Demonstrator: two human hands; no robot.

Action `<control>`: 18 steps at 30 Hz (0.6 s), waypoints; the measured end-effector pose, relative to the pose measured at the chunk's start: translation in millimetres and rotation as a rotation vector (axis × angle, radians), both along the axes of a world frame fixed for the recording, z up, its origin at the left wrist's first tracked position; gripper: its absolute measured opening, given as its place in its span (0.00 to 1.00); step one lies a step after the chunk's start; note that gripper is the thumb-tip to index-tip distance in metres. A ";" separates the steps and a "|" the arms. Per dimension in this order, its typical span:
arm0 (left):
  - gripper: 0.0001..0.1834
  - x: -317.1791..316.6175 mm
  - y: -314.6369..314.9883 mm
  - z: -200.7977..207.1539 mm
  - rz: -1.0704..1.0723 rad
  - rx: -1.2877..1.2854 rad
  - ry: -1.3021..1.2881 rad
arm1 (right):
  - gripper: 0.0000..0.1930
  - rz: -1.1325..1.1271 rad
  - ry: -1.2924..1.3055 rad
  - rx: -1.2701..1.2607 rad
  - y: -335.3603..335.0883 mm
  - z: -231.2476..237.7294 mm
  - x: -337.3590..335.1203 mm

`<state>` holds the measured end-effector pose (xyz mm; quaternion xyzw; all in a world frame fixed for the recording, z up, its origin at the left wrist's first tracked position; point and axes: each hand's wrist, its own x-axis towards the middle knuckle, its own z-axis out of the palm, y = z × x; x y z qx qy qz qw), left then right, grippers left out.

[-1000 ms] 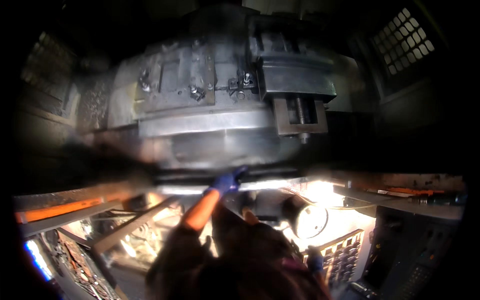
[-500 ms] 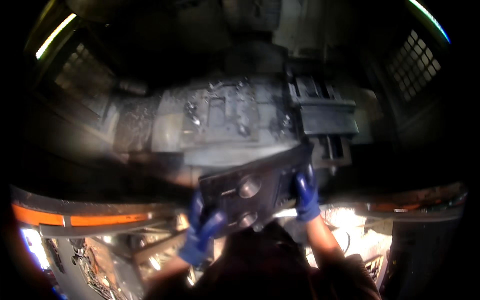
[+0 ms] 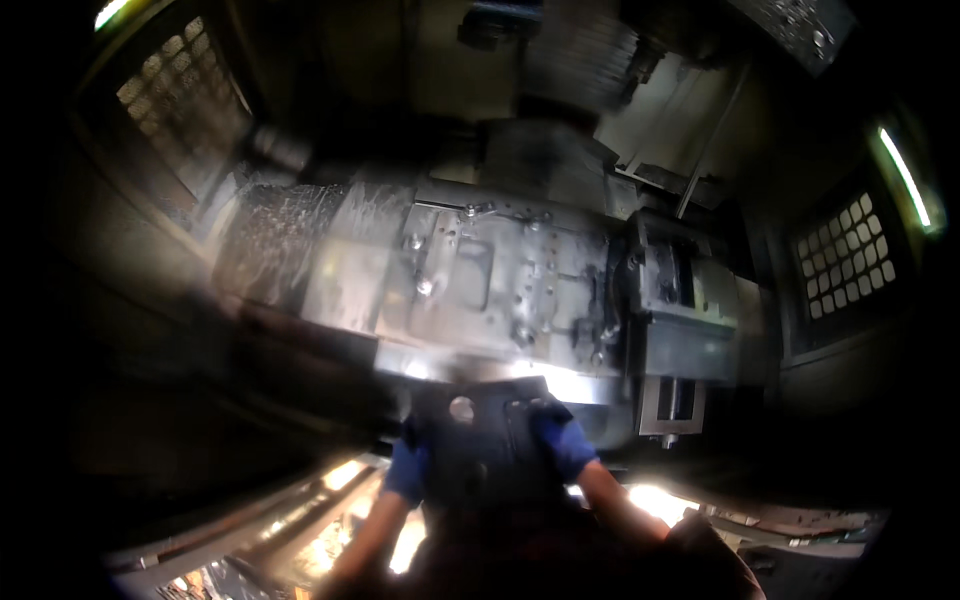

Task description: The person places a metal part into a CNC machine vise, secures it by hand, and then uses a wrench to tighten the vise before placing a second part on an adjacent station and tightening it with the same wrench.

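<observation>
A dark, flat metal plate (image 3: 505,440) with a round hole and a few smaller cut-outs is held in front of my body. My left hand (image 3: 408,465), in a blue glove, grips its left edge. On the opposite edge my right hand (image 3: 565,445), gloved alike, has hold too; the fingertips of both hands are partly lost in shadow and blur. Just beyond the plate lies a fixture plate (image 3: 505,325) with several bolts, holes and shallow pockets, mounted on the machine table (image 3: 345,285).
To the right of the fixture stands a grey vise-like block (image 3: 688,350) with a screw below it. A spindle-like part (image 3: 645,65) hangs at the upper right. Perforated windows (image 3: 845,255) and light strips flank the enclosure. Bright rails cross the near edge.
The plate has turned from a slant to nearly level and moved nearer the machine bed, both hands still on it. My view has tilted and now takes in more of the machine's upper interior.
</observation>
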<state>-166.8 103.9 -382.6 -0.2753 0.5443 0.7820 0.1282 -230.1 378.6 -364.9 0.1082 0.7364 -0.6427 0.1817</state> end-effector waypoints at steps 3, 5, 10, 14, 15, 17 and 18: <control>0.21 -75.1 3.2 13.8 0.032 0.007 0.037 | 0.20 -0.040 0.017 0.210 8.4 -19.3 -57.9; 0.19 -145.7 0.1 39.4 -0.207 -0.448 0.245 | 0.30 -0.134 0.002 -0.028 12.9 -31.5 -102.6; 0.18 -317.9 3.8 -14.5 -0.319 -1.155 0.273 | 0.29 -0.225 0.213 -0.173 14.8 -56.4 -234.5; 0.15 -396.1 -0.4 -49.8 -0.386 -1.295 0.089 | 0.26 -0.403 0.058 -0.355 -25.2 -57.5 -288.4; 0.14 -405.2 1.9 -52.2 -0.389 -1.259 0.062 | 0.26 -0.437 0.031 -0.392 -29.4 -58.6 -297.2; 0.13 -415.7 4.2 -56.2 -0.400 -1.192 0.003 | 0.27 -0.432 0.069 -0.413 -26.0 -86.8 -310.7; 0.13 -420.2 3.9 -70.8 -0.437 -1.279 0.048 | 0.27 -0.454 0.044 -0.425 -24.9 -99.2 -317.0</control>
